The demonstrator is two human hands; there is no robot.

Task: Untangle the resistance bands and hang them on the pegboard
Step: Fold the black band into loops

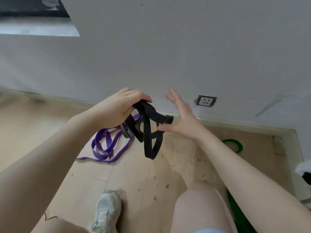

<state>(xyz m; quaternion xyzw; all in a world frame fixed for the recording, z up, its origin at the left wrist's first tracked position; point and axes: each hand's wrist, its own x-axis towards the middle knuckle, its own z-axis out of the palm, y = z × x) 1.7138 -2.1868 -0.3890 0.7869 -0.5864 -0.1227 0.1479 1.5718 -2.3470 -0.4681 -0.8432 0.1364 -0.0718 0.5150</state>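
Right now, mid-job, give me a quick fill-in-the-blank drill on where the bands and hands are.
1. The left hand grips a tangle of the ____ band.
2. The purple band lies partly on the ____.
3. The right hand has its fingers ____.
4. On the wall beyond the right hand sits a ____.

Missing words: black; floor; spread open; power socket
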